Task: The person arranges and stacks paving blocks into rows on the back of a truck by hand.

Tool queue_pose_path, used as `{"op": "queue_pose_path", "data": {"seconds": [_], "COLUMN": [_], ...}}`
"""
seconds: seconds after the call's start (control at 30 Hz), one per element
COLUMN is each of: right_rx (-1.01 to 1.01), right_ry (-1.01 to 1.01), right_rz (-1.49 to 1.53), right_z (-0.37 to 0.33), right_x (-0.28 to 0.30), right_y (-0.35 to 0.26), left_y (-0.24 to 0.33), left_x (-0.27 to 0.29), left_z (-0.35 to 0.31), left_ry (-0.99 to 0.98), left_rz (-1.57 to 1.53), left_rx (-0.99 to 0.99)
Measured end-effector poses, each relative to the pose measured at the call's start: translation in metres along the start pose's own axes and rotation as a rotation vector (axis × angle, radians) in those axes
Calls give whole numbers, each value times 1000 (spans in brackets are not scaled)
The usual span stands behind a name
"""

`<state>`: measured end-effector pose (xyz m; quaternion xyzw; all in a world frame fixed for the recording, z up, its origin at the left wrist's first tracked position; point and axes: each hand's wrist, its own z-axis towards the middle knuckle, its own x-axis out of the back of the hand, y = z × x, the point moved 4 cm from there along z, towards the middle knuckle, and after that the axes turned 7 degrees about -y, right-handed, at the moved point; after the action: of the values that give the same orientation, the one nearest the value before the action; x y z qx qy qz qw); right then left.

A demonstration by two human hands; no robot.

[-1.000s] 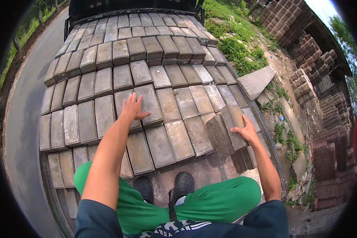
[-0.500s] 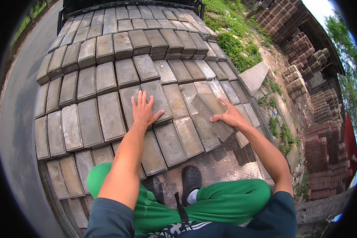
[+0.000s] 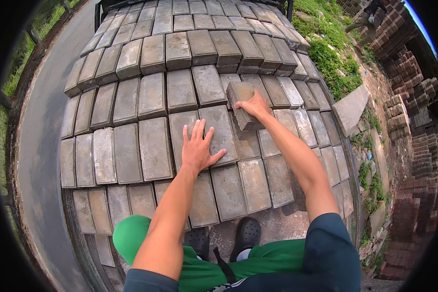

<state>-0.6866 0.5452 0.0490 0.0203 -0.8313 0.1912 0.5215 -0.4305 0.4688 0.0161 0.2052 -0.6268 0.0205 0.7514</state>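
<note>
Both hands [image 3: 198, 148] [image 3: 254, 103] on gray pavers [image 3: 153, 146], tilted block [image 3: 242, 104] gripped

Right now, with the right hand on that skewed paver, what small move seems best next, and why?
Probably turn the grey paver square and settle it into line. The right hand grips it while it sits tilted and askew across the neat rows of pavers, and the left hand lies flat on a neighbouring paver, bracing.

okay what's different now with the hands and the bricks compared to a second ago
The right hand moved from the stack's right edge toward the middle and now grips a grey paving block, tilted up out of its row. The left hand stays flat on the blocks. The rest of the stack looks unchanged.
</note>
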Motion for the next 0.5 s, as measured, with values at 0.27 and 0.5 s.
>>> {"op": "queue_pose_path", "data": {"seconds": [0.27,0.5], "right_rx": [425,488], "right_ry": [164,617], "right_rz": [323,533], "right_z": [65,48], "right_x": [-37,-51], "right_y": [45,46], "left_y": [1,8], "left_x": [0,1], "left_z": [5,11], "left_ry": [-26,-62], "left_rz": [14,20], "left_rx": [-10,-15]}}
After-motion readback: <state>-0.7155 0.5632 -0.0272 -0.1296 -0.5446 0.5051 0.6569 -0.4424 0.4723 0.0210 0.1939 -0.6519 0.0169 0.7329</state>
